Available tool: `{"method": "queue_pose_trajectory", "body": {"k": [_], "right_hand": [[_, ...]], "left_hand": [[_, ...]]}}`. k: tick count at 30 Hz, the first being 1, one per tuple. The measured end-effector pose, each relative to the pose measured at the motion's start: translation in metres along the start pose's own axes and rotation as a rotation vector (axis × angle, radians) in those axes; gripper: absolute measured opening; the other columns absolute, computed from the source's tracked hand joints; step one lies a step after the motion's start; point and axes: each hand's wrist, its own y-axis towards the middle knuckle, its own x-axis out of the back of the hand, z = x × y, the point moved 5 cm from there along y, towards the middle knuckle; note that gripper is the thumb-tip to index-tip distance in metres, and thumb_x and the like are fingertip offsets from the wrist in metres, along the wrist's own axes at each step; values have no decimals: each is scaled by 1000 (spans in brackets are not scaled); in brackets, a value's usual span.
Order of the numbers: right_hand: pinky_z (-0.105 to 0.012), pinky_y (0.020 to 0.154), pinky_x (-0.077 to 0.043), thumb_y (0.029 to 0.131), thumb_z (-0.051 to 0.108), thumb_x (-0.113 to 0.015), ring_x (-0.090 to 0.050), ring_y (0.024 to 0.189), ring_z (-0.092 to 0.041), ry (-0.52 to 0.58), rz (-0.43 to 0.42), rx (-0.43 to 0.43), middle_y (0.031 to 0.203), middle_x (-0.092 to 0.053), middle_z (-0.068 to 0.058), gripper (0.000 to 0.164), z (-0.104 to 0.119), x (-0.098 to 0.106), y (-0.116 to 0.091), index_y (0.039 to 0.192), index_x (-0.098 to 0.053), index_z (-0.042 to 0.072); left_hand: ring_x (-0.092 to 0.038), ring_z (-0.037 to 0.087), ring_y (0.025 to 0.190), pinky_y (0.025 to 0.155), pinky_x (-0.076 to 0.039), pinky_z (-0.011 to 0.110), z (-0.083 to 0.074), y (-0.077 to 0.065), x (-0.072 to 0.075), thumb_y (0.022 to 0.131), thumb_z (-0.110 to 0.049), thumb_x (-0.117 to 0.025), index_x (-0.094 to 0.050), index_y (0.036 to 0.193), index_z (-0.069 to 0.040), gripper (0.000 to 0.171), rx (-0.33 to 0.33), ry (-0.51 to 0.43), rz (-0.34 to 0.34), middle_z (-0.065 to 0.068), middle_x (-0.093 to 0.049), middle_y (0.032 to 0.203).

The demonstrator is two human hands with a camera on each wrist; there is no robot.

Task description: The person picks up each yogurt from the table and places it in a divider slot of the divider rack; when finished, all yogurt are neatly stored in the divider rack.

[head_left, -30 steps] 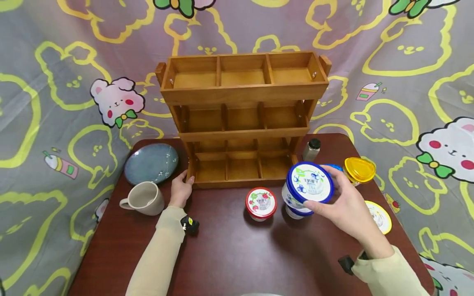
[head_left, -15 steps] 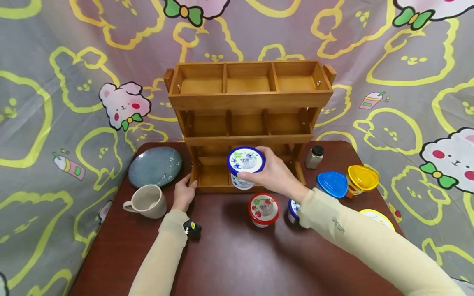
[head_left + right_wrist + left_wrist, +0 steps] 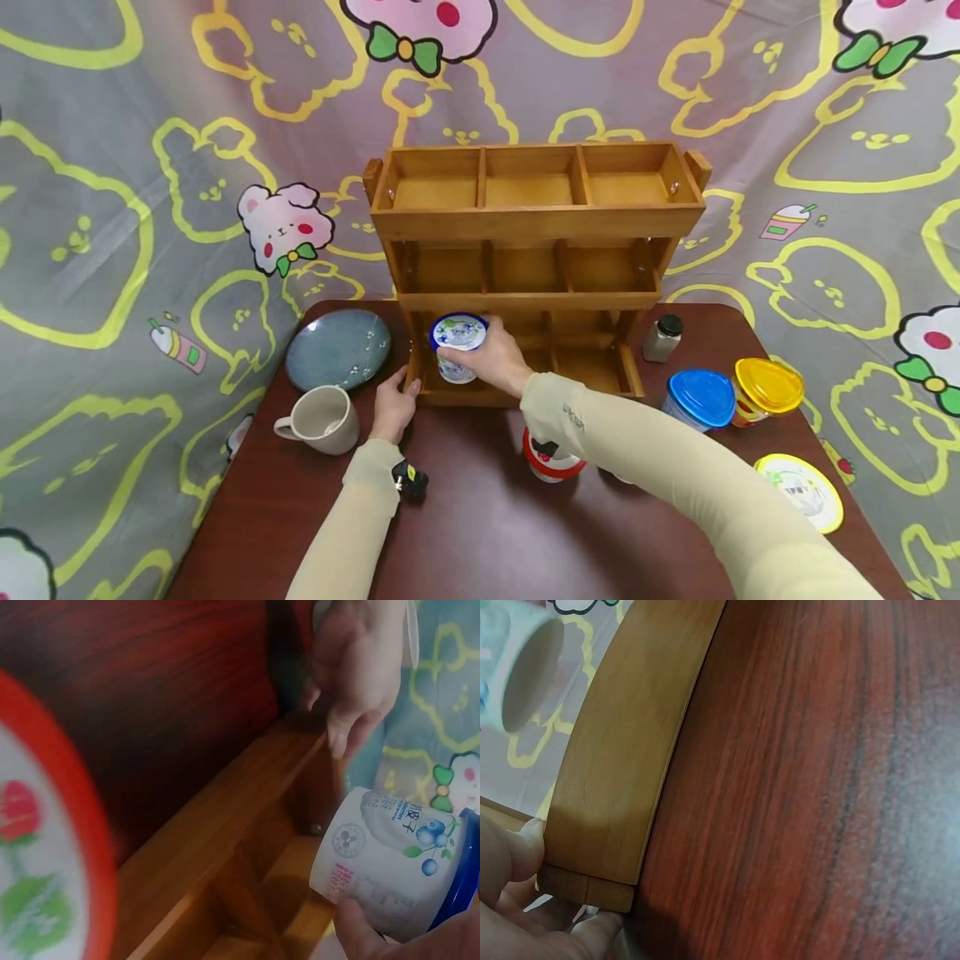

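My right hand (image 3: 497,358) grips a yogurt tub (image 3: 456,333) with a blue lid and blueberry print. It holds the tub upright at the bottom-left compartment of a wooden three-tier rack (image 3: 536,223). In the right wrist view, the white side of the tub (image 3: 382,862) shows, with the thumb along its lower part. My left hand (image 3: 393,408) pinches the rack's lower left front corner; in the left wrist view, thumb and fingers of that hand (image 3: 514,892) lie on either side of the board (image 3: 630,742). A red-lidded tub (image 3: 553,471) stands partly hidden under my right forearm.
To the left are a blue-grey plate (image 3: 337,350) and a beige mug (image 3: 324,421). On the right stand a black-capped jar (image 3: 663,337), a blue-lidded container (image 3: 701,398), a yellow-lidded container (image 3: 768,385) and a yellow-rimmed tub (image 3: 801,492). Patterned cloth surrounds the table.
My right hand has carried the blue-lidded tub from the right side leftward and down to the rack's bottom-left compartment. My left hand keeps its place at the rack's corner. The head view has shifted slightly.
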Motion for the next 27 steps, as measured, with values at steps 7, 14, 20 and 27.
{"method": "queue_pose_trajectory", "body": {"k": [7, 14, 20, 27], "right_hand": [[-43, 101, -46, 73, 50, -85, -55, 119, -33, 10, 52, -29, 132, -55, -19, 104, -8, -25, 22, 149, -31, 2], [-43, 102, -45, 73, 46, -86, -55, 119, -35, -61, 133, -66, 132, -55, -22, 107, -21, -41, 33, 149, -28, 0], [-41, 96, -48, 73, 43, -87, -59, 108, -31, -174, 245, -67, 121, -59, -20, 104, -29, -47, 36, 147, -30, -3], [-41, 95, -49, 74, 49, -85, -59, 108, -31, -239, 265, -59, 123, -58, -20, 108, -29, -48, 37, 149, -28, -2]], "left_hand": [[-49, 38, 128, 111, -35, 49, 4, -2, -3, 99, -7, -58, -46, 144, 6, 48, 7, 2, -2, 26, -50, 141], [-49, 36, 129, 110, -37, 47, 0, 0, -1, 99, -9, -59, -47, 144, 3, 48, 1, 11, -6, 23, -51, 142], [-48, 35, 130, 111, -35, 47, -2, -1, 0, 99, -9, -59, -47, 145, 3, 48, 2, 17, -1, 22, -50, 143], [-47, 35, 130, 111, -35, 47, -1, -1, 1, 99, -8, -59, -47, 144, 3, 48, -4, 20, 2, 22, -50, 143]]}}
